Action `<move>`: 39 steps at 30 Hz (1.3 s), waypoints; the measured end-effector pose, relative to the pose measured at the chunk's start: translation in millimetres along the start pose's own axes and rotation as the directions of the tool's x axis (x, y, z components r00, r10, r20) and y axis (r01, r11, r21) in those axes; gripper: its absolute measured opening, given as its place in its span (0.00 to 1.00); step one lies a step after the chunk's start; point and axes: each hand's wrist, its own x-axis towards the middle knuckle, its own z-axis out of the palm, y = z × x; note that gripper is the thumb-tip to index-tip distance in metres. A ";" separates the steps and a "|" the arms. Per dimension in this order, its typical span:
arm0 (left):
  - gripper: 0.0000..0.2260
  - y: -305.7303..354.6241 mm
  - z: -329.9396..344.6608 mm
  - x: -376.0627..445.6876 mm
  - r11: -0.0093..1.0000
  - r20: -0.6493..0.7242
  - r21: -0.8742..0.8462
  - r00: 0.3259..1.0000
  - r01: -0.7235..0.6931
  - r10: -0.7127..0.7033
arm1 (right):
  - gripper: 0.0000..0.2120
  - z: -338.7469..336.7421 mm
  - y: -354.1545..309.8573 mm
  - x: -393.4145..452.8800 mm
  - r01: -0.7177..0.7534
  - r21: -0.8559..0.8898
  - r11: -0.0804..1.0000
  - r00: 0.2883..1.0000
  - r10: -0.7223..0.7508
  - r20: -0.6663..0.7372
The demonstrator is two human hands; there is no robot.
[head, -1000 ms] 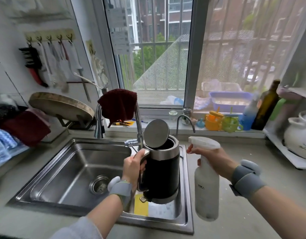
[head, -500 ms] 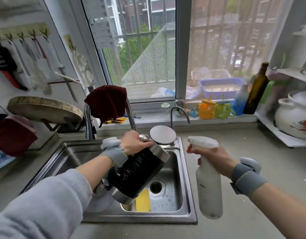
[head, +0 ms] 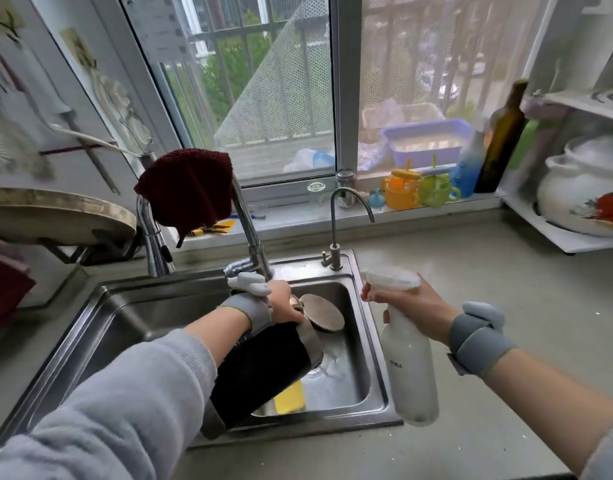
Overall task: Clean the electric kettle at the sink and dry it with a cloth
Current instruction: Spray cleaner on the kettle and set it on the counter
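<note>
One kettle (head: 263, 365), tipped, mouth far-right.

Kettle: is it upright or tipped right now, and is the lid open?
Tipped. The kettle leans mouth-down over the sink, gripped by the left hand; its lid hangs open.

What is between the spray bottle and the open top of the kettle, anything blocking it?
Nothing visible blocks it. The left hand tips the kettle over the sink, lid hinged open toward the right. The right hand holds the spray bottle beside it, only open air between.
</note>
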 end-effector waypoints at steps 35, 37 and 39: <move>0.19 46.2 -40.6 -32.8 0.845 0.324 0.460 0.938 -0.273 0.127 | 0.04 15.9 10.2 -0.7 -0.025 0.036 0.999 1.000 0.026 -0.013; 0.19 48.7 -38.3 -32.4 0.824 0.342 0.495 0.934 -0.275 0.106 | 0.04 15.0 9.7 -1.9 -0.029 0.045 0.999 0.999 0.030 -0.017; 0.20 51.5 -36.3 -32.5 0.809 0.372 0.513 0.924 -0.286 0.091 | 0.04 14.4 9.8 -3.0 -0.027 0.041 0.999 0.999 0.028 -0.020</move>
